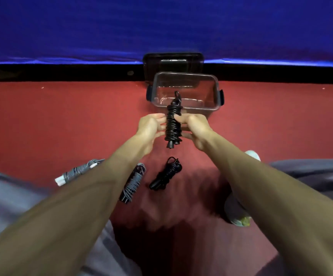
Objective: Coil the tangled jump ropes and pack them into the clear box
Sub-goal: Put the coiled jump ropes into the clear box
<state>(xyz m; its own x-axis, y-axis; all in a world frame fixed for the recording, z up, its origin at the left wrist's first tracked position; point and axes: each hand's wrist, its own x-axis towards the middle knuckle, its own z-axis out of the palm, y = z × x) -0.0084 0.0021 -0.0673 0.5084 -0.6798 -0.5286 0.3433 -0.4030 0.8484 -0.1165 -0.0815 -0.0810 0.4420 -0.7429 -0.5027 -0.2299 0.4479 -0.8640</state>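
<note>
Nearest, on red carpet (62, 120), lie a black bundle (166, 176), a grey bundle (133, 183) and a white-handled rope (76, 173) half hidden by the forearm. Farther, left hand (151, 126) and right hand (194, 126) clamp curled fingers on a ribbed black coil (173, 124), just before the glossy clear box (215, 86).

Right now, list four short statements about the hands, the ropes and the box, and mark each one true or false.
1. The left hand and the right hand both hold a black coiled rope. True.
2. The clear box already holds two ropes. False: no rope lies in it.
3. Three more coiled ropes lie on the red floor. True: the white-handled grey rope, the dark-handled grey rope and the second black rope.
4. The lid is shut on the box. False: it stands behind the open box.
</note>
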